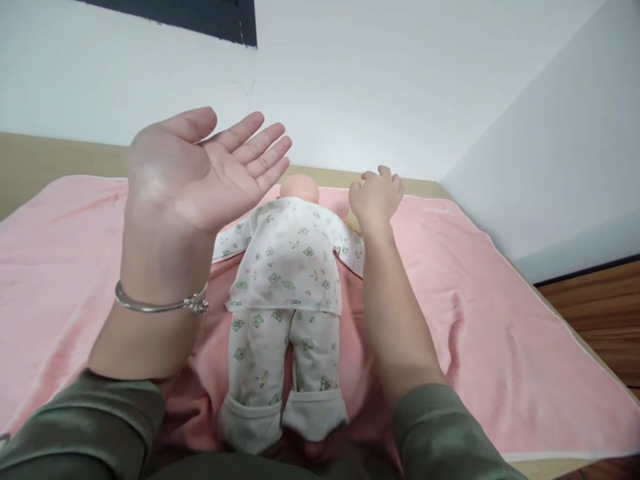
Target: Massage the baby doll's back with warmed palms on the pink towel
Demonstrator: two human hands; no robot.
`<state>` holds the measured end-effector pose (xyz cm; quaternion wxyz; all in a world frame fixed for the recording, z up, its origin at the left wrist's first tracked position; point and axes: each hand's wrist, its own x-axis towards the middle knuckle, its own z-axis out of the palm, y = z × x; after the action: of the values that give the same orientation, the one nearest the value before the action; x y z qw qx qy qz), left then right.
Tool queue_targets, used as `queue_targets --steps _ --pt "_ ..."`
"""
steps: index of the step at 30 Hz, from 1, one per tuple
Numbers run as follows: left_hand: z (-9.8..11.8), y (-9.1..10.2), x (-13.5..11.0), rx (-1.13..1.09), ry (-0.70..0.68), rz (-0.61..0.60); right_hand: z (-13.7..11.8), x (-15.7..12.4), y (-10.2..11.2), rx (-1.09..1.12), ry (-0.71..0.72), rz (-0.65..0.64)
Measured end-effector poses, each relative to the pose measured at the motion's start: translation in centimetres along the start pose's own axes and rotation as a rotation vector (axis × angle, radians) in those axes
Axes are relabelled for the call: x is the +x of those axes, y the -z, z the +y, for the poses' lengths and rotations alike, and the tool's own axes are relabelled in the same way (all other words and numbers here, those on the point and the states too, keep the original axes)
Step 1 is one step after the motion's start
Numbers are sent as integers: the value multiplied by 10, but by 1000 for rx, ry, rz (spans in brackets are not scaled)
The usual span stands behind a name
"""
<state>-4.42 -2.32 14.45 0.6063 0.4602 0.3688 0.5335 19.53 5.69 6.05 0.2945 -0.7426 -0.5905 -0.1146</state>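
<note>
My left hand (215,170) is raised palm up on the near left, its fingers stretched out and nothing in it. A silver bangle (160,305) circles that wrist. Between my forearms lies a baby doll (287,260) in a white printed top and trousers, its bald head away from me; its face does not show. Beyond the doll's right-side sleeve (353,247) is my right hand (377,195), back towards me, fingers curled. A small yellowish thing (353,223) shows under that hand, mostly hidden; its kind cannot be made out.
A pink blanket (480,320) with some wrinkles lies under the doll. It covers a light wooden surface (60,148) that meets a white wall (350,80). A dark frame (200,17) is at the top left. Brown wood (600,313) stands at the right edge.
</note>
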Motion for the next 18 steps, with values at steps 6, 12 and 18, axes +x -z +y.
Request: queue_targets --steps 6,12,18 --pt "9 -6 -37 -175 76 -148 8 8 4 -113 42 -128" --pt "8 -14 -58 197 10 -58 8 -35 46 -119 168 -129" --pt "-12 -12 -69 271 -200 -133 47 -171 123 -55 298 -191"
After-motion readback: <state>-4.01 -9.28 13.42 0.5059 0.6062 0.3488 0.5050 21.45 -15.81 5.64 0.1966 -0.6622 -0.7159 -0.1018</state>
